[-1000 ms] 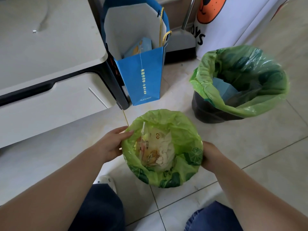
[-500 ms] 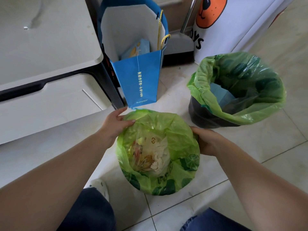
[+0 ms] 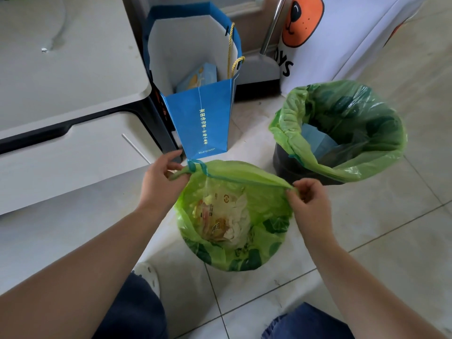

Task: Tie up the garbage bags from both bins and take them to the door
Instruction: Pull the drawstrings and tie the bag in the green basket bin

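Both hands have lifted the near bag's [image 3: 232, 243] far rim clear of its bin, stretching it taut between them. Left hand [image 3: 160, 182] grip pinches the rim beside the blue drawstring [image 3: 197, 166]; right hand [image 3: 308, 199] grip pinches the opposite end. Trash [image 3: 223, 221] sits inside. Second bag [image 3: 342, 126] lines the black bin [image 3: 288, 165] on the floor [image 3: 367, 228], just right.

The near green bag [image 3: 244, 250] is hiding its whole bin, the far bag [image 3: 342, 133] is covering all but its black bin's [image 3: 291, 165] lower wall, and the picture's top edge is cutting off the broom handle [image 3: 274, 23].
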`<state>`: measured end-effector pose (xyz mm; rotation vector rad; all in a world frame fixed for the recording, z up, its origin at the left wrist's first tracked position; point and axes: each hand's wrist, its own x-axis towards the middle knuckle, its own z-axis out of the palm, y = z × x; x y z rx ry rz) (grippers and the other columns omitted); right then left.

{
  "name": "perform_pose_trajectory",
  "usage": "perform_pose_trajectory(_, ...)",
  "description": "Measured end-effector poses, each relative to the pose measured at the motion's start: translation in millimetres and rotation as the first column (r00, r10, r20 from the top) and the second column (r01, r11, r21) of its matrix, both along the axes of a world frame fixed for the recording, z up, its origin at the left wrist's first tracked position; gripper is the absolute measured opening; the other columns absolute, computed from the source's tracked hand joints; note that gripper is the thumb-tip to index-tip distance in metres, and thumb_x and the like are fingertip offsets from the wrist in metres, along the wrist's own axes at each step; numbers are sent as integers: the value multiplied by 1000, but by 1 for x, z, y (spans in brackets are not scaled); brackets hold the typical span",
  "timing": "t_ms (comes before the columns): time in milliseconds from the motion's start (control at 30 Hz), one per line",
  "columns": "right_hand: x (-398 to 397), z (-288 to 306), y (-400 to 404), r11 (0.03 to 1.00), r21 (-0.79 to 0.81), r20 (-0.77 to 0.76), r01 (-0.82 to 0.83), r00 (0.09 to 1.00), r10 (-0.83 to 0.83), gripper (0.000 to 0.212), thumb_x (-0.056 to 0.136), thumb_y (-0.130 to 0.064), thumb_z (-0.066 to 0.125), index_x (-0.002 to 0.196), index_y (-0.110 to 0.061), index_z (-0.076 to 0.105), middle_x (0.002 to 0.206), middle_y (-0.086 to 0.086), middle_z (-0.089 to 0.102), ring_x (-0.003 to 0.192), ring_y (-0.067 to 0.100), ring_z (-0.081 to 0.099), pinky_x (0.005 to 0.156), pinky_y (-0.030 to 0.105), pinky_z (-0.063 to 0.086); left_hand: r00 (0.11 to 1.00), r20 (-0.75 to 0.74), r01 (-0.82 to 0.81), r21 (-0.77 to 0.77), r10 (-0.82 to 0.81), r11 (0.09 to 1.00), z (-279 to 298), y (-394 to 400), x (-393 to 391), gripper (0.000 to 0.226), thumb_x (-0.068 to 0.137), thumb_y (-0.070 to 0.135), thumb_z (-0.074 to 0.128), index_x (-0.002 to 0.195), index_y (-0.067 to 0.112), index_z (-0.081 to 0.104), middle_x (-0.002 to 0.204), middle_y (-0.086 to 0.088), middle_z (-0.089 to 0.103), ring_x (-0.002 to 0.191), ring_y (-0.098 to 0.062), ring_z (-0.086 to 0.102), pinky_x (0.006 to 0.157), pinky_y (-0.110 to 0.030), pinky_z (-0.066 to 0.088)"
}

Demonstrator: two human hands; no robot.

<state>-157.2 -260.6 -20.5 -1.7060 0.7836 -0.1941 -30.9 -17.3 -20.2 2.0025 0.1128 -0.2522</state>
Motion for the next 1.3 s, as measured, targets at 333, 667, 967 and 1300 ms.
perform_pose_trajectory(333,-53,-15,8,930,367,-190,-2,979,77,15,88,-18,58,98,-26,64,99,-6,69,95,8,62,80,23,46,841,-537,-121,-70,65,990,-22,37,-62,58,87,49,52,137,22,39,129,1,54,121,-17,48,106,-42,33)
perform_pose_trajectory(667,-63,-13,12,928,350,-323,127,946,-7,16,90,-17,57,103,-11,62,101,12,69,89,23,69,75,33,59,672,-734,-356,-209,94,911,-27,18,-95,23,89,14,54,108,22,64,111,3,63,111,-11,55,104,-43,31)
perform_pose_trajectory(967,-62,16,3,981,186,-449,-60,883,139,11,88,-14,54,96,-15,61,86,7,66,74,17,66,58,25,56,763,-603,-313,-28,234,949,-21,31,-114,28,94,31,45,107,9,57,115,-10,60,107,-23,57,88,-39,49)
perform_pose_trajectory(1300,-36,65,-6,938,344,-228,39,973,43,11,88,-16,54,84,-20,64,62,-4,54,45,4,48,37,14,38,830,-439,-467,-212,343,859,47,12,-125,27,93,29,51,102,4,56,102,-11,62,92,-23,64,72,-35,56)
